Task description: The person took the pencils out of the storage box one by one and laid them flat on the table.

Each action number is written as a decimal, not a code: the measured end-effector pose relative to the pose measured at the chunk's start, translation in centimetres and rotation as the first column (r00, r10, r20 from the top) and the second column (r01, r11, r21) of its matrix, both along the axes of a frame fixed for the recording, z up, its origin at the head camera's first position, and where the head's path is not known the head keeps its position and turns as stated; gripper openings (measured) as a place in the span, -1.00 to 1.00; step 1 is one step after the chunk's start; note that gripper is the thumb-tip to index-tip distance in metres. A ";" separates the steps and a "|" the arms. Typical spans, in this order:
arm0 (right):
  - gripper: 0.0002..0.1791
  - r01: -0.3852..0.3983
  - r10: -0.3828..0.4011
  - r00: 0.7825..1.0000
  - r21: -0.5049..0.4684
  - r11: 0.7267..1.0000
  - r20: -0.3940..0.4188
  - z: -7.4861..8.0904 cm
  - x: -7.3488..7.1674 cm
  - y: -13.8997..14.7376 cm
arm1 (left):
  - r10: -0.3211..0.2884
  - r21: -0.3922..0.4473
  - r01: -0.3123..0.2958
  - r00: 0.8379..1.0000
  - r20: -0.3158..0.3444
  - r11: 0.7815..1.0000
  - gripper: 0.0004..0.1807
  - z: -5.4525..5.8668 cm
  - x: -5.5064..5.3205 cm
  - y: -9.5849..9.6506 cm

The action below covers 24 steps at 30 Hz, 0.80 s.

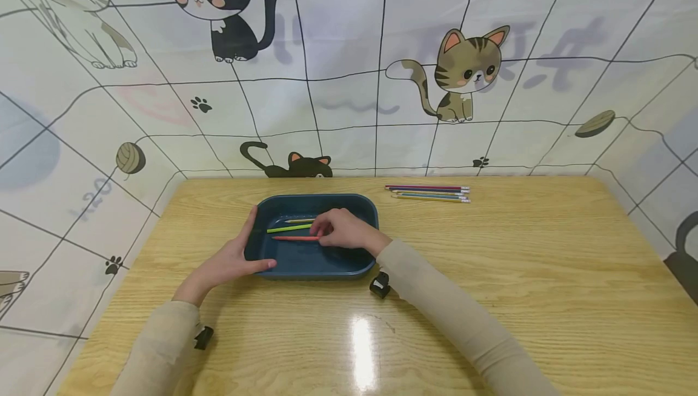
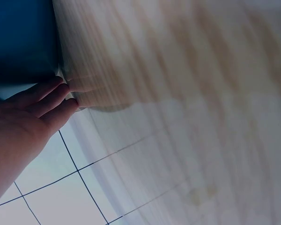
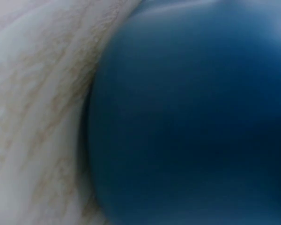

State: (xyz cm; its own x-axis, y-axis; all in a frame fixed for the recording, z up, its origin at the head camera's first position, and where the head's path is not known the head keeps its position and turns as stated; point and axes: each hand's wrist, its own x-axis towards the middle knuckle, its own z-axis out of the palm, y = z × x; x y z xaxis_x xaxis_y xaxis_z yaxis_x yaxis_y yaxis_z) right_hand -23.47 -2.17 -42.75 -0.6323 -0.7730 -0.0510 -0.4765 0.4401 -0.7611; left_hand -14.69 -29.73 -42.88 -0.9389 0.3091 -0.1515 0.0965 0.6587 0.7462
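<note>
A dark blue tray (image 1: 305, 267) stands on the wooden table. Inside it lie a red pencil (image 1: 294, 238), a bright green pencil (image 1: 289, 227) and a thin yellowish pencil (image 1: 299, 221). My right hand (image 1: 345, 229) reaches in over the tray's right end, and its thumb and fingers pinch the red pencil's right end. Those fingers cover the right ends of the other pencils. At the tray's left end, my left hand (image 1: 231, 260) touches it, thumb across the front rim and extended fingers (image 2: 56, 101) along the outer side. The right wrist view shows only the tray's outer wall (image 3: 187, 117).
Several pencils (image 1: 431, 194) lie side by side at the table's back edge, right of the tray. Behind the table (image 1: 518, 275) hangs a white gridded sheet (image 1: 343, 33) with cat drawings. Something dark (image 1: 684, 263) stands at the far right edge.
</note>
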 end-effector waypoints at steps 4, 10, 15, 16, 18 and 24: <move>-0.82 -0.008 0.008 1.000 -0.017 1.000 0.019 0.0 0.0 0.1 | 0.003 0.002 -0.003 1.000 0.004 1.000 0.30 0.1 0.0 0.1; -0.82 -0.025 0.027 0.999 -0.048 0.999 0.045 0.2 -0.1 0.4 | 0.005 0.007 -0.005 1.000 0.007 1.000 0.29 0.2 0.0 0.2; -0.82 -0.026 0.030 0.998 -0.084 0.996 0.049 0.4 -0.1 0.6 | -0.001 0.009 0.001 1.000 -0.001 1.000 0.30 0.2 0.0 0.1; -0.82 -0.026 0.031 0.998 -0.089 0.996 0.048 0.5 -0.1 0.6 | -0.002 0.009 0.002 1.000 -0.005 1.000 0.30 0.2 0.0 0.1; -0.82 -0.026 0.030 0.999 -0.099 0.995 0.041 0.8 -0.1 0.7 | -0.002 0.009 0.002 1.000 -0.006 1.000 0.30 0.2 0.1 0.0; -0.82 -0.013 0.013 1.000 -0.129 0.992 0.001 1.8 0.1 1.3 | -0.001 0.010 0.001 1.000 0.000 1.000 0.31 0.2 0.1 0.1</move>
